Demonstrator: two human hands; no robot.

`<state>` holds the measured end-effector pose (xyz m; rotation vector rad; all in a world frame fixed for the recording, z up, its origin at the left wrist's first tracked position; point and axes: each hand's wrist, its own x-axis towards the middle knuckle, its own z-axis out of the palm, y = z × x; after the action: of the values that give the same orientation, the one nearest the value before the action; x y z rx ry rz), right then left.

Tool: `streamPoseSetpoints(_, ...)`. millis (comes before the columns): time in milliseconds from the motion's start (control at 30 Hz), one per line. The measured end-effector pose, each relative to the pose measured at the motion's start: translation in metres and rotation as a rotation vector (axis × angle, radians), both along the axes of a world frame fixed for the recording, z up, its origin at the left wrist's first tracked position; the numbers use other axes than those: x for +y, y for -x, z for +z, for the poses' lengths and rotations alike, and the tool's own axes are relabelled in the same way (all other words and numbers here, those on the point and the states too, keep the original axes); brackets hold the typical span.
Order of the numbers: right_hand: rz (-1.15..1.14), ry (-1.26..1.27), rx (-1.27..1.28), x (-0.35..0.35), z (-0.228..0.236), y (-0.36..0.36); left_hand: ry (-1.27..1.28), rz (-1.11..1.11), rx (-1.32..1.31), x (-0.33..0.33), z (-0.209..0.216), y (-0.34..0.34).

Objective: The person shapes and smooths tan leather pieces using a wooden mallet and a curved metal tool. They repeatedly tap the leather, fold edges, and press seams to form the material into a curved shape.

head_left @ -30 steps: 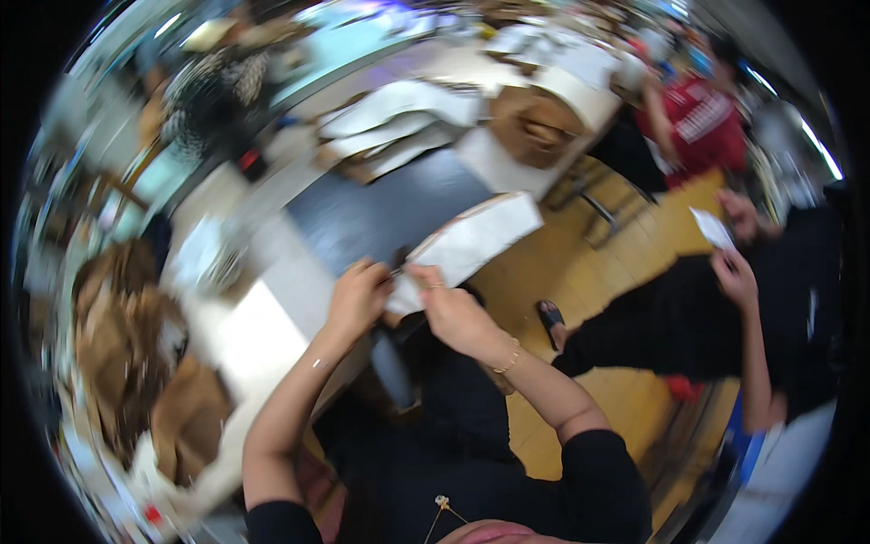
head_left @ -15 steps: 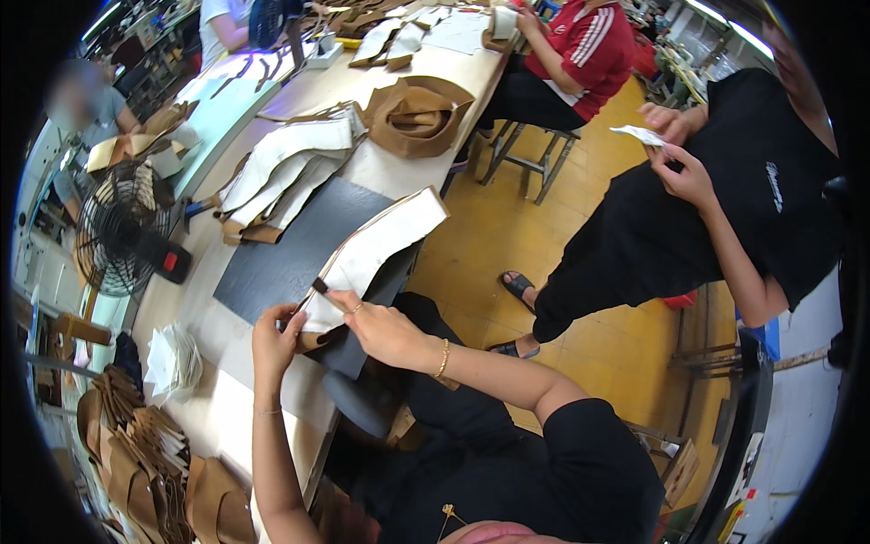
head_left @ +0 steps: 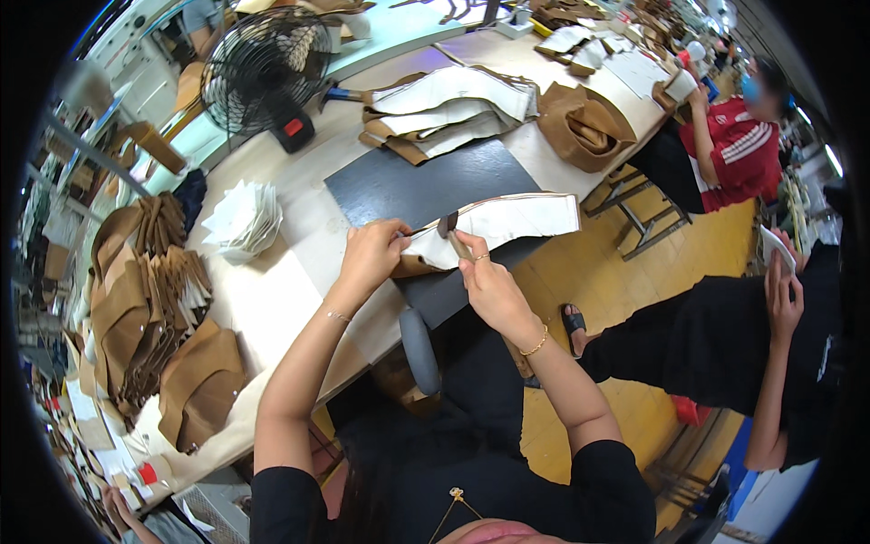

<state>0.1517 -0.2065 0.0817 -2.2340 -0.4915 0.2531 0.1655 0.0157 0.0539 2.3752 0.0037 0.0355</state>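
A long curved leather piece (head_left: 517, 216), white on its upper face and brown underneath, lies across the dark mat (head_left: 426, 186) and reaches past the table edge on the right. My left hand (head_left: 370, 258) pinches its left end between thumb and fingers. In my right hand (head_left: 494, 288) is a wooden-handled hammer (head_left: 447, 225), its dark head at the piece's upper edge. The handle runs back beneath my wrist. My palms hide part of the leather's near left end.
White-faced strips (head_left: 453, 104) and a coiled brown piece (head_left: 584, 127) lie beyond the mat. A fan (head_left: 267, 77) stands far left. Nearer are white sheets (head_left: 243, 222) and brown leather stacks (head_left: 136, 290). One person stands at right (head_left: 725, 317); another sits in red (head_left: 748, 150).
My view has turned, so the table sits further right and more level. Both hands keep their holds; the hammer head stays near the leather's edge.
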Motion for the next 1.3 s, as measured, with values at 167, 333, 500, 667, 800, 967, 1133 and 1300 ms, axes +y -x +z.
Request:
streamPoseSetpoints(167, 0.036, 0.057, 0.013, 0.008, 0.003, -0.010, -0.183, -0.019, -0.234, 0.001, -0.011, 0.003)
streamPoseSetpoints(333, -0.007, -0.083, -0.023, 0.017, 0.040, -0.014, -0.255, -0.111, -0.392, 0.005, -0.020, 0.010)
streamPoseSetpoints(500, 0.141, -0.155, -0.324, 0.028, 0.004, -0.017, -0.435, -0.220, -0.469, 0.008, -0.012, 0.008)
streamPoseSetpoints(667, 0.114, -0.052, -0.090, 0.025, 0.019, -0.018, -0.501, -0.238, -0.485, 0.011, -0.011, 0.010)
streamPoseSetpoints(800, 0.134, -0.099, -0.216, 0.031, -0.008, -0.010, -0.205, -0.150, -0.390, 0.010, -0.019, 0.011)
streamPoseSetpoints(967, 0.234, 0.077, -0.033, 0.029, 0.018, -0.019, -0.099, -0.160, -0.195, 0.022, -0.017, 0.024)
streamPoseSetpoints(1133, 0.134, -0.122, -0.231, 0.035, 0.004, 0.004, -0.401, -0.195, -0.468, 0.014, -0.014, 0.028)
streamPoseSetpoints(1300, 0.153, -0.018, 0.034, 0.029, 0.028, -0.006, -0.409, -0.203, -0.486, 0.018, -0.018, 0.030)
